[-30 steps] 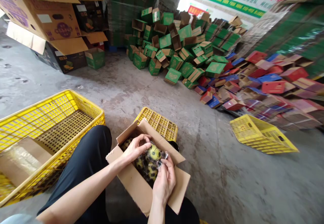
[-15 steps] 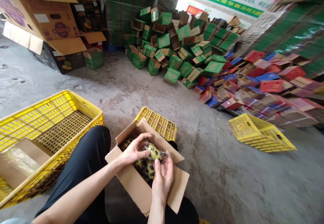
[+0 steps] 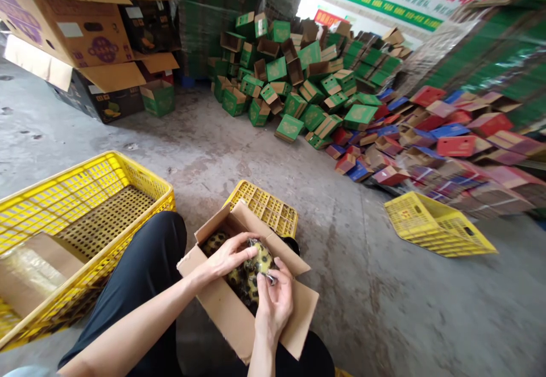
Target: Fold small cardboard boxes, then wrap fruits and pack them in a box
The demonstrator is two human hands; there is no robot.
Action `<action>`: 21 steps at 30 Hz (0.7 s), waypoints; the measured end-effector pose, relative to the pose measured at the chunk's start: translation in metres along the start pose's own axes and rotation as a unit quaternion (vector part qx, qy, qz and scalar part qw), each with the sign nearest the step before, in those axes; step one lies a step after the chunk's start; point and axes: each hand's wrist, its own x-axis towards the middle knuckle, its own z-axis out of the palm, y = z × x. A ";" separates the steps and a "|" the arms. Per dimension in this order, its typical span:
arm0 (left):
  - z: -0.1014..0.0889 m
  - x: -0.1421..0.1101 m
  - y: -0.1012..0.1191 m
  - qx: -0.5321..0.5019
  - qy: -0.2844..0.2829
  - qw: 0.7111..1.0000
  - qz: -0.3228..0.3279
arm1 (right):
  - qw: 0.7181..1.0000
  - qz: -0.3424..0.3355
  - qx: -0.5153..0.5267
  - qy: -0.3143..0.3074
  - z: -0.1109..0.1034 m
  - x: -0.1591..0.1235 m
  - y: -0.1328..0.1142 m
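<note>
An open cardboard box (image 3: 230,320) stands between my legs, its flaps folded outward. Several yellow-green, black-spotted fruits (image 3: 214,243) in clear film lie inside it. Over the box, both hands hold one wrapped fruit (image 3: 264,259). My left hand (image 3: 232,255) lies along its left end, with fingers bent over the film. My right hand (image 3: 275,291) pinches the right end of the wrap between thumb and fingers. The undersides of the fruit and of my left fingers are hidden.
On my left, a yellow crate (image 3: 115,195) holds a taped carton (image 3: 38,274). An overturned yellow crate (image 3: 267,206) sits just beyond the box, another yellow crate (image 3: 435,223) at right. Piled green boxes (image 3: 294,104) and red-blue boxes (image 3: 456,144) cover the floor further back.
The fruit has turned and tipped in my hands, showing more of its upper side. My right fingers have closed in on the wrap's end, and my left hand has shifted slightly lower.
</note>
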 end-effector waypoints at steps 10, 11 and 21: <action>0.000 -0.001 -0.002 -0.062 -0.008 0.998 -0.013 | 1.000 0.010 0.013 0.003 0.004 -0.002 -0.008; 0.000 -0.001 -0.001 -0.065 -0.003 0.998 -0.004 | 0.999 0.015 0.032 0.006 0.005 -0.001 -0.008; -0.003 -0.003 -0.009 -0.022 -0.022 0.998 0.062 | 0.995 0.082 0.059 0.003 0.007 0.003 -0.004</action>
